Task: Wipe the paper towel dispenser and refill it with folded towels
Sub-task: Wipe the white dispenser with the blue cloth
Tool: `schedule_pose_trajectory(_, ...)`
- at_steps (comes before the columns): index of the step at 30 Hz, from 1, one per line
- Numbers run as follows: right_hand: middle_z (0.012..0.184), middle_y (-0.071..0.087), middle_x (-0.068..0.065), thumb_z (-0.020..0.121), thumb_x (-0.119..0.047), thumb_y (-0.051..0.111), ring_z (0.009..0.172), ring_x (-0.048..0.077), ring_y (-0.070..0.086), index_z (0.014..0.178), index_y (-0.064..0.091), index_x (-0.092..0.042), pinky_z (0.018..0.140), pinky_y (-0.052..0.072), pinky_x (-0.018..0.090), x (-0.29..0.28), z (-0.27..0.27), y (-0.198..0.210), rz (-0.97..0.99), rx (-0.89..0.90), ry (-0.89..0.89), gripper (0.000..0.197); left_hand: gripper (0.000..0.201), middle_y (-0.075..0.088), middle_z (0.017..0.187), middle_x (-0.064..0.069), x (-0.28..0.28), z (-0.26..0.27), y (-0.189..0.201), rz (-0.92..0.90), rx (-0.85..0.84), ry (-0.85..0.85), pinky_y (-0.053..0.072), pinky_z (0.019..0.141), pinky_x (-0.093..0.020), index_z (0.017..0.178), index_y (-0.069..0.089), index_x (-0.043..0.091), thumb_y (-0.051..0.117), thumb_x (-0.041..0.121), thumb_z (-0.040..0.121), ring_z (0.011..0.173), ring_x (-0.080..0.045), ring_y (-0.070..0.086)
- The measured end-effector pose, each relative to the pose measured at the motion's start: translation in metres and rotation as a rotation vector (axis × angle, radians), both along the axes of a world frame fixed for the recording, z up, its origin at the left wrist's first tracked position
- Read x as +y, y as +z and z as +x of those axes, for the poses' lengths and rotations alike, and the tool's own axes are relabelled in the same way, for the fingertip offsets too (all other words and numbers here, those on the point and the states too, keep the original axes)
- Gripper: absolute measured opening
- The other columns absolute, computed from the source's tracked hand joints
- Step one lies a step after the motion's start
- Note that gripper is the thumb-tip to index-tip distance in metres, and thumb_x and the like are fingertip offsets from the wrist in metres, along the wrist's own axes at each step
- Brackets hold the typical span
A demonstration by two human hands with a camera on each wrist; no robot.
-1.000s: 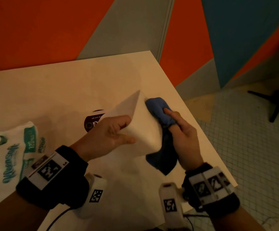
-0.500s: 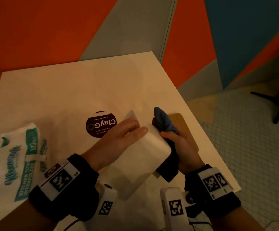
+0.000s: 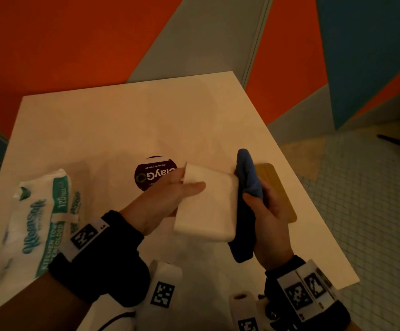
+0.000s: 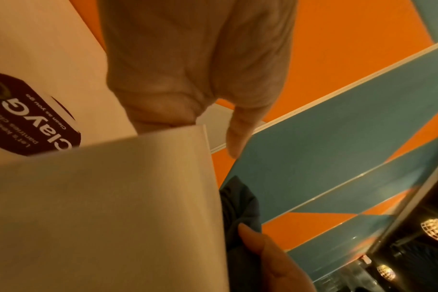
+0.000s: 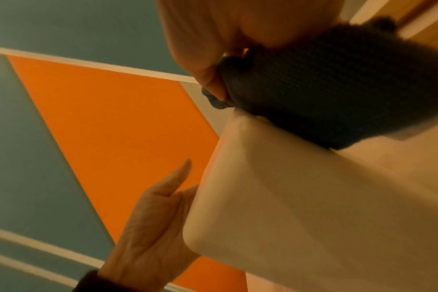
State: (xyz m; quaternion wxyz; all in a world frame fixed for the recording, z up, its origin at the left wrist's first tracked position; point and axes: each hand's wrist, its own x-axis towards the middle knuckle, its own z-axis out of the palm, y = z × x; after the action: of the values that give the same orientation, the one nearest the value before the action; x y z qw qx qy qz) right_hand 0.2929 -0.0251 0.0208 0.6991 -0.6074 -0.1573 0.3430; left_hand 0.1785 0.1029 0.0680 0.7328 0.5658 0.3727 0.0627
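Compared with a second ago, the white dispenser (image 3: 207,206) has been turned from a tilted, corner-up pose to lie flatter and lower, nearer the person, so that the round dark sticker (image 3: 151,174) on the worktop (image 3: 122,120) and a tan wooden piece (image 3: 276,187) at the right edge now show. At that time the blue cloth (image 3: 249,185) was bunched against the far right corner of the dispenser; it now runs along the whole right side, one end sticking up at the far end and the other hanging off the near end. The left hand (image 3: 168,201) holds the dispenser from its left side, thumb laid straight across the top face and the fingers (image 4: 235,134) reaching round the far edge; in the left wrist view they look fairly straight, and how firmly they clasp cannot be told. The right hand (image 3: 269,216) is curled round the cloth and presses it against the dispenser's right face, the thumb tip on the cloth close to the top edge. In the right wrist view the cloth (image 5: 338,89) sits against the dispenser's upper corner, with the left hand's palm flat along the opposite side. A pack of folded towels (image 3: 39,223) in green-printed wrap lies at the left of the worktop, well apart from the hands.
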Motion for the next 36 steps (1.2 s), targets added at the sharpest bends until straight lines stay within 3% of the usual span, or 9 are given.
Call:
schedule_pose_trajectory(6,0.114,0.055,-0.016,0.093,-0.016,0.046,0.106,-0.009,0.050,0.121,0.048,-0.026,0.093,0.041,0.021,0.000,-0.005,-0.003,-0.106,-0.415,0.129,0.029,0.022,0.066,0.095,0.000,-0.005,-0.005,0.000,0.148,0.045,-0.042,0.049,0.071,-0.031,0.095,0.059,0.025,0.045,0.008,0.091,0.085,-0.016,0.061)
schedule_pose_trajectory(10,0.138,0.042,0.006,0.087,-0.031,0.036,0.126,0.010,0.034,0.128,0.046,-0.015,0.112,0.022,0.020,0.005,-0.005,0.003,-0.132,-0.868,0.288,0.045,0.025,0.063,0.113,-0.016,-0.011,-0.007,0.000,0.338,0.094,-0.141,0.046,0.096,-0.047,0.111,0.056,0.010,0.050,0.004,0.088,0.104,-0.030,0.059)
schedule_pose_trajectory(12,0.137,0.047,0.015,0.086,-0.024,0.036,0.123,0.015,0.034,0.128,0.047,-0.011,0.112,0.028,0.045,0.017,-0.005,0.013,-0.116,-1.010,0.361,0.045,0.025,0.063,0.115,-0.014,-0.015,-0.007,0.001,0.394,0.070,-0.205,0.044,0.098,-0.050,0.109,0.056,0.013,0.051,0.002,0.087,0.106,-0.029,0.058)
schedule_pose_trajectory(15,0.130,0.051,0.027,0.083,-0.012,0.033,0.119,0.024,0.038,0.124,0.051,-0.004,0.102,0.029,0.063,0.038,-0.010,0.030,-0.069,-1.170,0.471,0.045,0.032,0.063,0.111,0.001,-0.018,-0.007,0.000,0.454,-0.015,-0.212,0.047,0.095,-0.035,0.106,0.055,0.027,0.052,0.002,0.086,0.104,-0.017,0.058)
schedule_pose_trajectory(18,0.132,0.049,0.026,0.091,-0.018,0.031,0.120,0.037,0.046,0.126,0.045,-0.013,0.105,0.033,0.049,0.035,-0.004,0.035,-0.041,-1.243,0.537,0.037,0.037,0.056,0.104,0.021,-0.018,-0.012,-0.004,0.520,-0.086,-0.155,0.043,0.092,-0.015,0.102,0.051,0.039,0.054,0.005,0.086,0.100,0.001,0.054)
schedule_pose_trajectory(22,0.139,0.040,0.008,0.096,-0.021,0.034,0.130,0.019,0.036,0.128,0.043,-0.010,0.109,0.023,0.013,-0.007,0.008,0.013,-0.012,-1.154,0.538,0.035,0.023,0.065,0.076,0.026,-0.020,-0.023,-0.016,0.597,-0.120,-0.114,0.042,0.072,-0.003,0.083,0.054,0.037,0.055,0.016,0.074,0.081,0.012,0.058)
schedule_pose_trajectory(31,0.142,0.041,0.000,0.094,-0.034,0.040,0.132,-0.001,0.032,0.127,0.047,-0.021,0.110,0.024,0.017,-0.025,0.014,-0.015,0.023,-0.798,0.462,0.037,0.032,0.066,0.074,-0.004,-0.029,-0.037,-0.034,0.642,-0.178,-0.052,0.045,0.063,-0.010,0.082,0.062,0.019,0.049,0.043,0.066,0.074,-0.009,0.061)
schedule_pose_trajectory(34,0.133,0.048,0.017,0.089,-0.021,0.048,0.115,-0.022,0.038,0.118,0.049,-0.017,0.099,0.026,0.000,-0.009,0.030,-0.017,-0.059,-0.718,0.277,0.030,0.026,0.067,0.091,0.007,-0.031,-0.039,-0.033,0.641,-0.213,-0.058,0.044,0.068,-0.005,0.085,0.062,0.031,0.050,0.043,0.066,0.084,-0.005,0.062)
schedule_pose_trajectory(36,0.130,0.051,0.021,0.086,-0.027,0.047,0.116,-0.009,0.043,0.116,0.050,-0.017,0.100,0.030,0.004,-0.004,0.029,-0.013,-0.079,-0.706,0.215,0.031,0.020,0.067,0.091,0.016,-0.034,-0.039,-0.031,0.591,-0.245,-0.043,0.046,0.067,-0.003,0.083,0.064,0.036,0.054,0.039,0.067,0.083,-0.005,0.063)
